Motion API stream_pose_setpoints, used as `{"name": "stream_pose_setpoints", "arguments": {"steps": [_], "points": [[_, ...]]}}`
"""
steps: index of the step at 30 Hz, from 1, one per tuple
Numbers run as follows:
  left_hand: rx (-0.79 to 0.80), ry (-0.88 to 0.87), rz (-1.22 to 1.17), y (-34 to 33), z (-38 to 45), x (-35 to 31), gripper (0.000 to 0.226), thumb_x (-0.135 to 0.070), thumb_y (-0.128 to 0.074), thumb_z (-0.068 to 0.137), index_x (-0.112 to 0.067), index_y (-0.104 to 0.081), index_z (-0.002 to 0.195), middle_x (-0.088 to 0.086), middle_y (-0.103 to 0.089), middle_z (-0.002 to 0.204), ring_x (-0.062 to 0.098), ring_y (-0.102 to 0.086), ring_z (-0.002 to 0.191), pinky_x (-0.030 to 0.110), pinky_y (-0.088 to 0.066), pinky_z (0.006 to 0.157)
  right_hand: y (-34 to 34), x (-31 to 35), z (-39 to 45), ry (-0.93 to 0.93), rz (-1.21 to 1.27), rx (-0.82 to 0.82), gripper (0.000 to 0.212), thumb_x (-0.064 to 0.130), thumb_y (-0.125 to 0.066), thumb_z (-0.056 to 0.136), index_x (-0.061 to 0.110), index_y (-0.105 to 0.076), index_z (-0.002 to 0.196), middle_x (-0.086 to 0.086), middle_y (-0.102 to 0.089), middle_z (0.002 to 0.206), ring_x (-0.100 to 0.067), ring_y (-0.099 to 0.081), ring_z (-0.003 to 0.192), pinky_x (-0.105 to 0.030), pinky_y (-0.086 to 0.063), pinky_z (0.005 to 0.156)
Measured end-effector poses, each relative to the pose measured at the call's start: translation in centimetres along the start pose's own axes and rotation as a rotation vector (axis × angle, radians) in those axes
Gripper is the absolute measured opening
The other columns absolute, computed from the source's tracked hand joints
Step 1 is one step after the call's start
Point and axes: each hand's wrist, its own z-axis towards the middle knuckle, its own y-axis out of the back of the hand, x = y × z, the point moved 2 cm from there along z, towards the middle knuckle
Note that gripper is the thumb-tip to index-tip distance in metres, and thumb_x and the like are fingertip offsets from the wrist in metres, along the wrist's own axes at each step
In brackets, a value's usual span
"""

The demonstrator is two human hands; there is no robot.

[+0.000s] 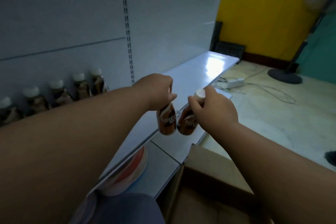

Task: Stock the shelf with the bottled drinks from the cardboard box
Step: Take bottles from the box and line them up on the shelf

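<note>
While both bottles hang above the white shelf [190,78], your left hand [156,90] has its grip closed round the neck of the left bottle [167,121], long axis near upright, cap hidden; your right hand [213,107] clasps the right bottle [187,123] below its white cap, top tilted right; their bases touch; the cardboard box [203,183] lies near, lower right.

Two brown coffee bottles hang side by side above the front edge of the white shelf [198,76], their bases touching: the left bottle [167,120] upright, the right bottle [187,122] tilted with its white cap toward one o'clock. Five more bottles [60,91] (blurred, white-capped) stand in a row at nine o'clock against the shelf's back panel. The cardboard box [205,183] sits open at five o'clock.
</note>
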Motion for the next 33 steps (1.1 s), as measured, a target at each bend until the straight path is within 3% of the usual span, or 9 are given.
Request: {"name": "stream_pose_setpoints", "arguments": {"steps": [4,10,13,18,23,26,33], "points": [[-0.052,0.068,-0.011,2.8,1.4,5.9,0.023,-0.043,-0.059,0.089,-0.022,-0.057,0.098,0.0,-0.059,0.1,0.021,-0.054,0.09,0.033,-0.04,0.069,-1.2,5.1,5.0,0.087,-0.009,0.015,0.037,0.056,-0.045,0.091,0.02,-0.046,0.1,-0.001,-0.059,0.08,-0.026,-0.058,0.075,-0.037,-0.049,0.064],[-0.115,0.146,0.004,2.5,4.4,13.1,0.023,-0.017,-0.063,0.083,-0.02,-0.052,0.102,0.004,-0.058,0.097,0.021,-0.053,0.084,0.033,-0.042,0.065,-5.1,10.9,11.8,0.199,-0.009,0.157,0.03,0.046,-0.047,0.093,0.017,-0.048,0.096,-0.001,-0.058,0.08,-0.024,-0.059,0.075,-0.037,-0.051,0.066],[-0.12,0.158,0.034,2.2,5.7,15.6,0.024,-0.01,-0.061,0.081,-0.019,-0.052,0.101,0.005,-0.055,0.098,0.022,-0.052,0.086,0.033,-0.043,0.067,-7.2,13.3,14.3,0.271,-0.031,0.269,0.026,0.034,-0.047,0.098,0.01,-0.054,0.099,-0.008,-0.059,0.095,-0.026,-0.06,0.086,-0.039,-0.052,0.074],[-0.127,0.185,0.074,1.8,7.7,18.6,0.026,-0.01,-0.063,0.083,-0.017,-0.054,0.107,0.008,-0.047,0.108,0.024,-0.053,0.093,0.036,-0.049,0.078,-11.7,16.2,18.1,0.293,0.043,0.367,0.023,0.027,-0.051,0.096,0.008,-0.061,0.105,-0.009,-0.055,0.096,-0.029,-0.061,0.091,-0.034,-0.052,0.073],[-0.171,0.175,0.155,0.9,8.4,20.3,0.026,-0.013,-0.064,0.082,-0.017,-0.053,0.105,0.006,-0.05,0.104,0.019,-0.05,0.086,0.033,-0.046,0.072,-14.8,18.4,19.8,0.363,-0.035,0.42,0.02,0.023,-0.048,0.098,0.007,-0.055,0.108,-0.011,-0.055,0.103,-0.027,-0.059,0.097,-0.033,-0.048,0.078],[-0.146,0.162,0.2,0.0,8.5,20.5,0.027,-0.013,-0.062,0.083,-0.016,-0.051,0.107,0.007,-0.049,0.106,0.019,-0.046,0.087,0.031,-0.037,0.068,-16.9,18.1,20.5,0.375,-0.029,0.438,0.011,0.023,-0.05,0.097,0.012,-0.046,0.098,-0.01,-0.056,0.102,-0.027,-0.058,0.094,-0.034,-0.048,0.077],[-0.242,0.144,0.371,-0.9,9.2,21.2,0.025,-0.019,-0.052,0.09,-0.016,-0.05,0.115,0.008,-0.047,0.109,0.025,-0.05,0.095,0.032,-0.037,0.071,-19.6,17.6,21.8,0.286,0.132,0.4,0.034,0.03,-0.056,0.095,0.013,-0.044,0.121,-0.01,-0.063,0.103,-0.025,-0.061,0.089,-0.032,-0.049,0.069]]}}
